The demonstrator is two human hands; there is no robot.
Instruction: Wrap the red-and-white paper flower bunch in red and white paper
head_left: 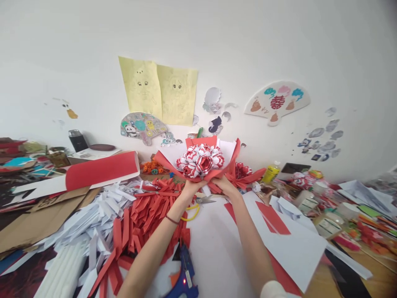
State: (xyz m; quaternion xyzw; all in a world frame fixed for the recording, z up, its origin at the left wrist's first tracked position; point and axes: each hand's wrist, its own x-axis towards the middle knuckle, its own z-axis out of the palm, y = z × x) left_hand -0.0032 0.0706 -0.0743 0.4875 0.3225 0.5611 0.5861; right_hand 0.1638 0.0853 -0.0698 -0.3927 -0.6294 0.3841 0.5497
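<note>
A bouquet of red-and-white paper flowers (203, 159), wrapped in red and white paper, is held up in front of the wall. From below on the left, my left hand (192, 187) grips the red wrapping, its fingers partly hidden beneath it. My right hand (223, 185) closes on the wrapping from the right, fingertips also tucked under. A pale stem end shows between the two hands. Below them on the table lie scissors (192, 213) with yellow handles, close to my left wrist. A blue glue gun (185, 273) with a lit red light rests between my forearms.
Folded red paper strips (145, 215) and white paper strips (105, 211) are heaped on the left, beside white glue sticks (63, 271). A red paper roll (102, 170) lies behind them. White sheets (288, 248), bottles (328, 225) and craft scraps crowd the right.
</note>
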